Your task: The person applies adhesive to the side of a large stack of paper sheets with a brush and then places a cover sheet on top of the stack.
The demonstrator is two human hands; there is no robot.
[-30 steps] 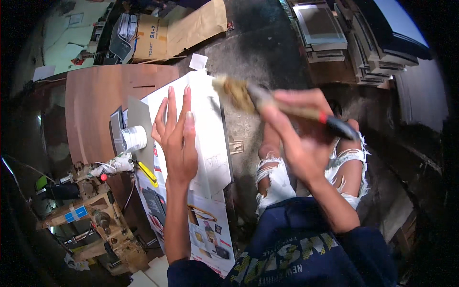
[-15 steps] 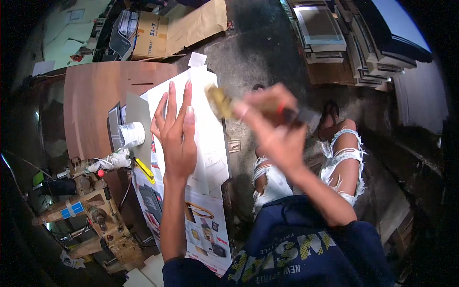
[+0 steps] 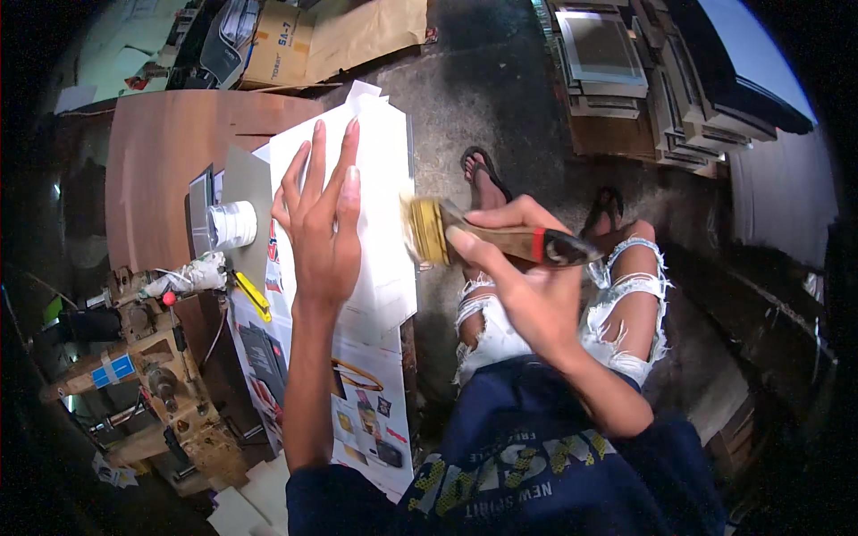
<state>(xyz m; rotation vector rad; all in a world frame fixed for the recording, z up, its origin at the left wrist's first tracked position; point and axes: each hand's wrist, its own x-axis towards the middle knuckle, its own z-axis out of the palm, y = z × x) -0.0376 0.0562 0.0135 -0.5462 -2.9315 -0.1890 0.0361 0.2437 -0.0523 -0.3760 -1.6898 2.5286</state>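
My left hand (image 3: 322, 228) lies flat with fingers spread on a stack of white paper sheets (image 3: 380, 179), pressing on its upper part. In my right hand (image 3: 527, 268) is a wide paintbrush (image 3: 500, 239) with a wooden handle, a red band and a dark tip. Its bristles, wrapped in yellow near the handle, meet the right edge of the stack; they are slightly blurred. Beneath the white sheets shows a printed sheet (image 3: 375, 420) with product pictures. A yellow utility knife (image 3: 252, 296) rests left of my left wrist, below a white tub (image 3: 232, 224).
A brown wooden board (image 3: 179, 170) covers the table's far left. At the lower left stands a worn machine (image 3: 161, 384) with levers. An opened cardboard box (image 3: 281, 45) is at the top, and stacked frames or boards (image 3: 603, 58) stand at the upper right.
The brush has moved down along the stack's right edge, its handle now more level. My left hand stays pressed on the paper. The whole view has shifted slightly.
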